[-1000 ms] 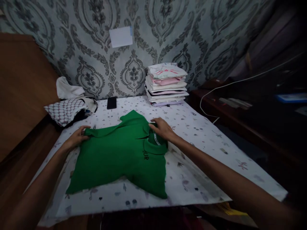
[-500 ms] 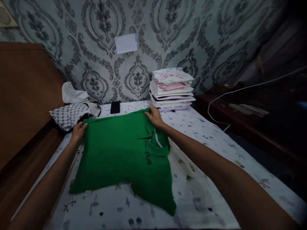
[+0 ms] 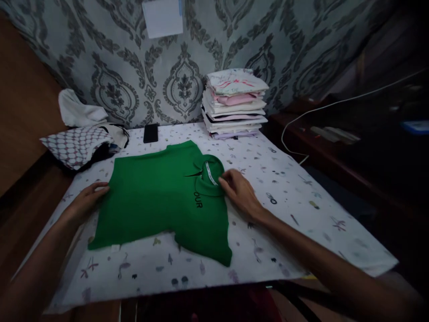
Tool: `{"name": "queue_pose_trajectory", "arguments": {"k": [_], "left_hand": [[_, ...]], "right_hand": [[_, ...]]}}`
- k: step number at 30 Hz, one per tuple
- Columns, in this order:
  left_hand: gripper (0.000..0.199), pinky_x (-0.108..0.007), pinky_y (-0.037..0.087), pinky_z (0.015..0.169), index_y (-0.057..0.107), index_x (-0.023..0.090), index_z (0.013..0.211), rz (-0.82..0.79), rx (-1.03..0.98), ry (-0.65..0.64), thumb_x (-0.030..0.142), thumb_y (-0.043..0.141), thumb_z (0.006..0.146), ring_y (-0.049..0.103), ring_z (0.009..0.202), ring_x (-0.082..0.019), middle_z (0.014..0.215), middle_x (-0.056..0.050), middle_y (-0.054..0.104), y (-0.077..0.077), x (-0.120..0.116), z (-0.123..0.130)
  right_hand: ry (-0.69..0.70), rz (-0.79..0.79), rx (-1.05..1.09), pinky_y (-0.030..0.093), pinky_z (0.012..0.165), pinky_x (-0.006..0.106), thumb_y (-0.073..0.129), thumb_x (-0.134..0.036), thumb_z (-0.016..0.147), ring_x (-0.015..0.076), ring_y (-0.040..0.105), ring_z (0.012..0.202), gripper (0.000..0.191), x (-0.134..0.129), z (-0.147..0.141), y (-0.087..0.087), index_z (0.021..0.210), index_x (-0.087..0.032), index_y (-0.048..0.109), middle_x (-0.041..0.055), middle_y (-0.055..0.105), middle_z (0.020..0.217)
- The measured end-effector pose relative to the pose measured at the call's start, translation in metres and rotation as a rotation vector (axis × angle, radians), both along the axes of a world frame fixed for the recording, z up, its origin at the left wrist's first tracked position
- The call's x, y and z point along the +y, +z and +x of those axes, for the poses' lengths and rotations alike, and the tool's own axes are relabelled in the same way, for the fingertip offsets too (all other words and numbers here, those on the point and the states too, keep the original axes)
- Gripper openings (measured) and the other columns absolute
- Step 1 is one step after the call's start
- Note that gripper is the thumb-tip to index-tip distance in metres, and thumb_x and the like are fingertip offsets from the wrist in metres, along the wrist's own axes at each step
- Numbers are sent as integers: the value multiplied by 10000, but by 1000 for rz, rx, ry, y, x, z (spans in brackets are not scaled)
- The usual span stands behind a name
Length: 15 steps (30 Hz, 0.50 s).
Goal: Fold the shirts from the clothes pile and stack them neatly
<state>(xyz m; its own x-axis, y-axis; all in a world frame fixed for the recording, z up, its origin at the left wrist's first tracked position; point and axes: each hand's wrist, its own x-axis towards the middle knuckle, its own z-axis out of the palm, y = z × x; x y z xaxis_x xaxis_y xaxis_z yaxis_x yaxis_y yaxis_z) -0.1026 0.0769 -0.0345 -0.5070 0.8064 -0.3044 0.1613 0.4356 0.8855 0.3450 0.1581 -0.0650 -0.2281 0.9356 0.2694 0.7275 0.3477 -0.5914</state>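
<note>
A green polo shirt [image 3: 144, 192] lies face up, spread sideways on the white patterned sheet, its collar to the right and its hem to the left. Black letters show on its chest, and a pale label strip is inside the neck. At the hem, my left hand [image 3: 89, 199] has its thumb and forefinger closed on the fabric edge. My right hand [image 3: 239, 192] pinches the outer edge of the collar, its other fingers curled in. The far sleeve looks tucked or foreshortened; the near one points toward me.
A stack of folded clothes [image 3: 234, 105] stands against the wall. A black phone [image 3: 150, 133] lies at the back, beside a loose heap of clothes [image 3: 78, 145] on the left. Right of the bed [image 3: 288, 232], a white cable [image 3: 321, 107] hangs over dark furniture.
Both hands have left the shirt's far edge and come nearer, the left to mid-hem and the right to the collar. The shirt now lies flatter, its far shoulder released. The view has tilted down.
</note>
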Motion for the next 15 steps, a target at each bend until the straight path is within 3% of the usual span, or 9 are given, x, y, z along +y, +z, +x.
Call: {"name": "queue_pose_trajectory", "arguments": {"k": [2,6,8,11,13,15], "left_hand": [[456,-221,541,504,654,231,1001,-49,-97,28,361,844,608,681,650,-167,835,-14,722,3,-27,12],[575,-252,611,608,633,270,1154,-87,-141,54,252,872,632,732,759,-200,944,-32,745,8,-66,39],[645,-267,626,640,602,282,1231,-73,-128,61,210,865,646,736,755,-199,966,-38,743,10,-78,49],[798,-224,568,476,546,312,1329,-45,-118,8,206,884,614,678,580,-157,893,-9,730,15,-88,51],[883,-201,514,409,529,345,1362,-62,-119,-28,250,906,569,635,516,-142,807,22,711,20,-93,47],[925,-213,542,460,529,374,1368,-81,-94,-31,293,917,532,653,556,-154,772,37,701,25,-96,40]], "right_hand": [[40,-124,-70,444,672,356,362,-544,997,226,575,726,406,-47,11,3,804,-232,535,54,594,756],[63,-197,-147,431,741,393,380,-557,988,246,573,779,486,-107,6,8,656,-229,515,73,578,772],[55,-207,-106,425,764,407,498,-524,933,257,577,809,391,-121,-5,7,687,-225,553,74,600,808],[46,-243,43,419,748,387,590,-424,845,236,567,781,245,-126,-14,5,710,-224,546,55,605,796],[44,-356,239,411,660,334,591,-425,825,190,530,674,253,-123,-12,8,694,-230,495,13,550,693],[23,-506,476,381,564,280,615,-472,814,146,476,585,309,-120,-7,12,697,-236,453,-30,475,621]]}}
